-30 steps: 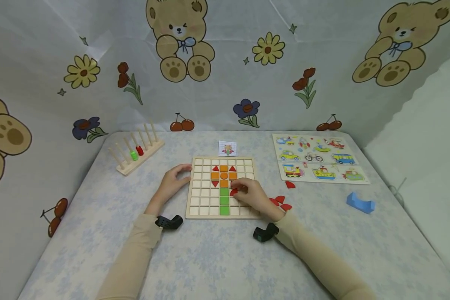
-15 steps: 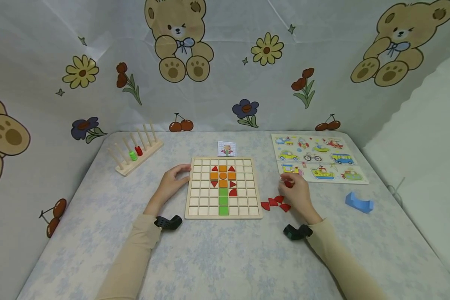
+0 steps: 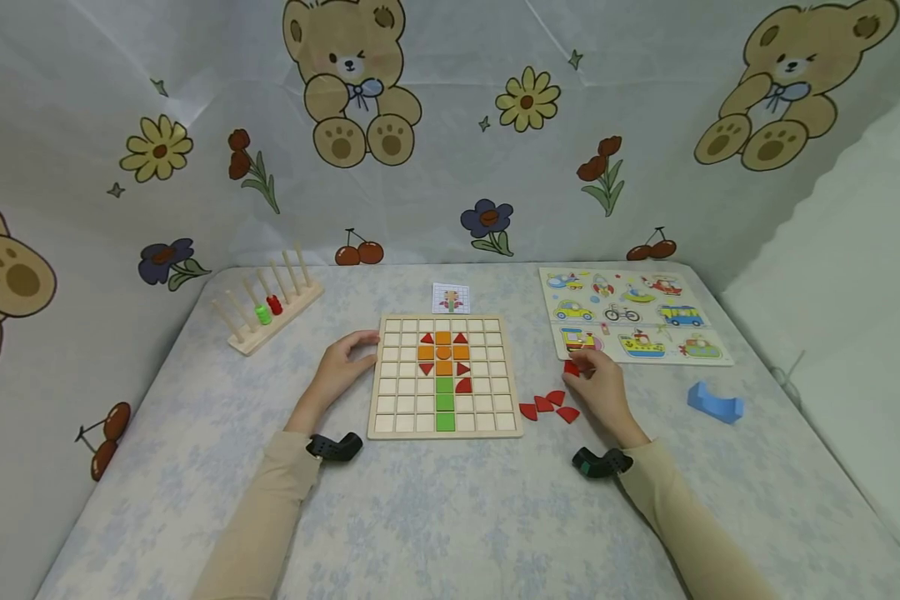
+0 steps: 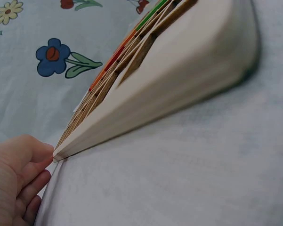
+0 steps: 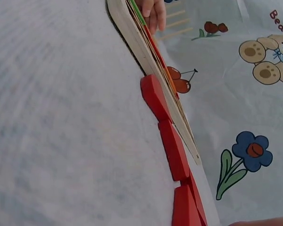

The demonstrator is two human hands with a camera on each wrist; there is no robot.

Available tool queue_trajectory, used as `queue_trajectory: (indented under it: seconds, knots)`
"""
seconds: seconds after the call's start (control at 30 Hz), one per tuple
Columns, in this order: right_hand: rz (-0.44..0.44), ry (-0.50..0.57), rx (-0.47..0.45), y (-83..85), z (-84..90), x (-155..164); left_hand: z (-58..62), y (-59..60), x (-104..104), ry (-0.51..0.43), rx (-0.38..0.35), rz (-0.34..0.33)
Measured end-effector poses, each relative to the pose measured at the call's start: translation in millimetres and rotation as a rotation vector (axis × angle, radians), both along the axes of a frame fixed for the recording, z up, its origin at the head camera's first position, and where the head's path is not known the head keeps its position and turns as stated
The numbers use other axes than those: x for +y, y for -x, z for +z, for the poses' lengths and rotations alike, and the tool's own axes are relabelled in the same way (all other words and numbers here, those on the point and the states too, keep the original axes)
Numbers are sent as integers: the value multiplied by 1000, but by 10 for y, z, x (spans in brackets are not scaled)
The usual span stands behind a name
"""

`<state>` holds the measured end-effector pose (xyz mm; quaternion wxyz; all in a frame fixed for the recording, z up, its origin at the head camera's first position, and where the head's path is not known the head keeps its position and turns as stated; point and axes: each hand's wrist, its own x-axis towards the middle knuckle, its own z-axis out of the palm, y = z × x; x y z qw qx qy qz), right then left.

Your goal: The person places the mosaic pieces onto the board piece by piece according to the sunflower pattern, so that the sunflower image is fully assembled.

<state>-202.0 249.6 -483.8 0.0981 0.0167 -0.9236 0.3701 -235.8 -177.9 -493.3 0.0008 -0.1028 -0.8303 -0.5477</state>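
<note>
Red piece (image 3: 572,367): small, flat | right hand (image 3: 598,385) pinches it | left hand (image 3: 342,367) relaxed, steadying grid board (image 3: 444,427)

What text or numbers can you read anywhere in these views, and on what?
"Bea": red letters, cut off by the frame edge, on the printed backdrop cloth in the right wrist view.
Small pattern card behind the grid board: a picture only; any text is too small to tell.
Vehicle puzzle board: pictures only, no readable words.
Nothing else bears legible writing.
</note>
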Motion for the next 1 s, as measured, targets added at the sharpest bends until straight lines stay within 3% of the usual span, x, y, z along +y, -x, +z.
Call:
queue_trajectory:
  seconds: [0.17, 0.4, 0.67, 0.77, 1.0]
  knots:
    - [20, 9, -15, 6, -17, -13, 220, -125, 55, 32, -4, -3]
    - [90, 47, -44, -25, 50, -174, -101, 62, -26, 7, 3, 6]
    - [322, 93, 6, -48, 199, -701, -115, 38, -39, 11, -6, 16]
    - [398, 96, -16, -53, 212, -908, -101, 30, -35, 11, -4, 15]
    - [455, 101, -78, -23, 164, -1161, -87, 30, -29, 24, 14, 11]
